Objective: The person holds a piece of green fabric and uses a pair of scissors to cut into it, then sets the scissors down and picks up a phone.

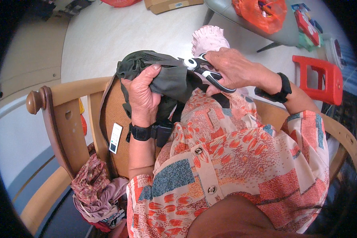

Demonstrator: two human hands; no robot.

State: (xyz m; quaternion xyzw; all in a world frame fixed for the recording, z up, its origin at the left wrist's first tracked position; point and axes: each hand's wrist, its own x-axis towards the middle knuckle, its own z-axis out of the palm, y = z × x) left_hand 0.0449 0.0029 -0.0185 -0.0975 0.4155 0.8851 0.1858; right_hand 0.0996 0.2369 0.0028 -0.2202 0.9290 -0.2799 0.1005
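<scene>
Dark green fabric (172, 83) is bunched above my lap, and my left hand (145, 92) grips it with the thumb on top. My right hand (233, 67) holds a pair of scissors (209, 76) with black and white handles. Their blades point left and lie apart at the upper part of the cloth, near my left thumb; part of the lower blade's surroundings is hard to make out against the dark fabric. Pink ruffled cloth (209, 40) shows just beyond the scissors. Each wrist wears a black band.
A white remote control (115, 138) lies on the woven seat to my left. Crumpled clothes (98, 190) are heaped by the wooden chair frame (58, 128). A red plastic stool (319, 80) stands at right. An orange plastic bag (264, 17) rests on a grey chair (226, 17).
</scene>
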